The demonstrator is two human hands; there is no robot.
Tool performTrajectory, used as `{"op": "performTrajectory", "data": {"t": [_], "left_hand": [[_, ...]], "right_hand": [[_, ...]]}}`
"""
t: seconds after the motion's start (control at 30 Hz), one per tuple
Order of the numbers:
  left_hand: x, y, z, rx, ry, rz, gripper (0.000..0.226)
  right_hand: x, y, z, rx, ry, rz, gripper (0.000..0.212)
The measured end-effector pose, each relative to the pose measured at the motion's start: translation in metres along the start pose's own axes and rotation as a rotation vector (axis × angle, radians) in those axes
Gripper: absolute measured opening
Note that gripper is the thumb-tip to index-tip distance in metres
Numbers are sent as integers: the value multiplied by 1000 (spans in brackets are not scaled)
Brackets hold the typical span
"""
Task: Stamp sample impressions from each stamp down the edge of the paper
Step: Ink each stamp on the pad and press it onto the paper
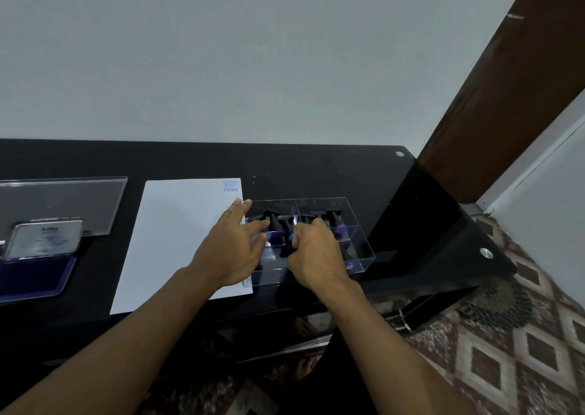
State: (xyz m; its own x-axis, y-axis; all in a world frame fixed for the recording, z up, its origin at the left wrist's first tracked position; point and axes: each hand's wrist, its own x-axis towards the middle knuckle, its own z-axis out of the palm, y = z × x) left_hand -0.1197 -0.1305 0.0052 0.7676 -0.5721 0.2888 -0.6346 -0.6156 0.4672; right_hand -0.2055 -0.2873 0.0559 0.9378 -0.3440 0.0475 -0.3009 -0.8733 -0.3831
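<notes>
Over stamp box (354, 237), both hands reaching

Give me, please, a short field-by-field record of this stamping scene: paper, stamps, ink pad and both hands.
paper: white sheet flat on the black table; blue impressions at its far right corner
stamps: dark-handled stamps upright in a clear divided box, right of the paper
ink pad: open, lid raised, left of the paper
left hand: fingers spread over the paper's right edge and the box
right hand: curled inside the box; whatever it holds is hidden
</notes>
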Motion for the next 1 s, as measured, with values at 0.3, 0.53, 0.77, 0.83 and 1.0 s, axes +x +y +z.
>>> {"op": "performTrajectory", "data": {"t": [0.3,0.53,0.77,0.83,1.0], "left_hand": [[1,1,2,-25,13,-3,30],[3,1,3,-12,-11,-12,30],[5,1,3,-11,-33,-60,31],[5,1,3,-14,-33,-64,30],[5,1,1,-13,-41,-70,31]], "right_hand": [[3,9,4,18,21,-54,19],[-14,50,-18,-183,158,52,22],[-18,48,-25,-341,-125,100,34],[-14,45,-26,-332,-186,149,30],[-9,40,-26,-262,-169,202,23]]}}
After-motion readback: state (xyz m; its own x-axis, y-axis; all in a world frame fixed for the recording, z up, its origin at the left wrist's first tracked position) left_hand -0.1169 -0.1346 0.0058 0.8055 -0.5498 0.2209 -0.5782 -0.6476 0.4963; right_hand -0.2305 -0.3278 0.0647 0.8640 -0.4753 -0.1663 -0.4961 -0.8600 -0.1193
